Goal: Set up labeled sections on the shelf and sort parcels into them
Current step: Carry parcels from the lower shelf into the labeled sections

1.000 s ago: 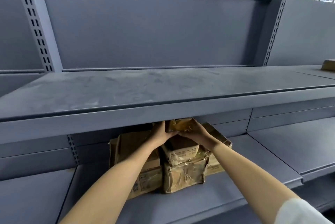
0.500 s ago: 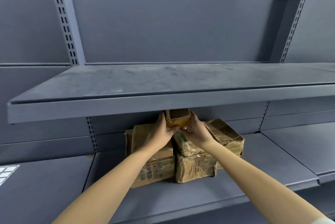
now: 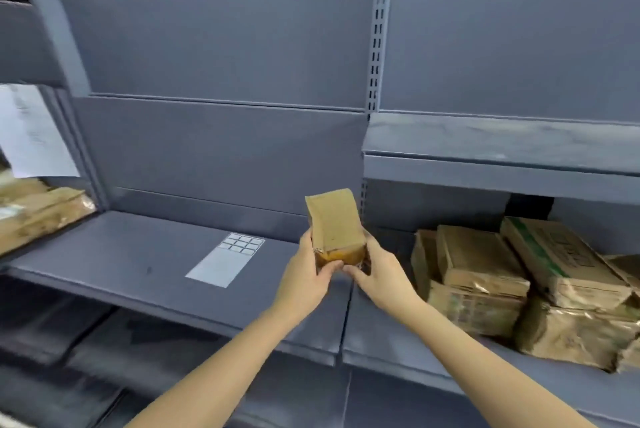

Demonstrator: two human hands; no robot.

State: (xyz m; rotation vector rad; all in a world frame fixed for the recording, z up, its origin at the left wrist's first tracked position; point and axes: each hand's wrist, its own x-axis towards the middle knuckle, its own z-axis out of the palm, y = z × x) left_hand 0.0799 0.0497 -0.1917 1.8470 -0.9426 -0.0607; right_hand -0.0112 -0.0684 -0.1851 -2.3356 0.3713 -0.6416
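Brown kraft paper wraps the small parcel (image 3: 334, 225) I have between both hands. I hold it upright in the air above the shelf (image 3: 138, 272), just left of the seam where two shelf boards meet. My left hand (image 3: 304, 277) grips its left side and my right hand (image 3: 384, 272) its right. My fingers (image 3: 328, 269) are curled round the lower end and both thumbs pinch the near bottom edge, where shiny tape covers an orange-brown patch. The face towards me is plain: I can make out no address or print, only a small dark mark.

I judge that I am mid-sort, with one parcel in hand and not yet placed in a section. To the left a pale label sheet (image 3: 227, 259) lies flat on the shelf, with a grid of small cells at its far end. The cells are either blank or too blurred to read. As I see it, the next move calls for deciding which section this parcel belongs to. Then I would carry it left and set it down beside that sheet without covering it, letting go only once it rests steady.

To the right, the stack of parcels (image 3: 519, 285) sits under the upper shelf (image 3: 502, 164). One has a green stripe and dark print that I cannot read. At the far left a white paper (image 3: 31, 130) shows above more parcels (image 3: 38, 213), its writing too faint to make out.
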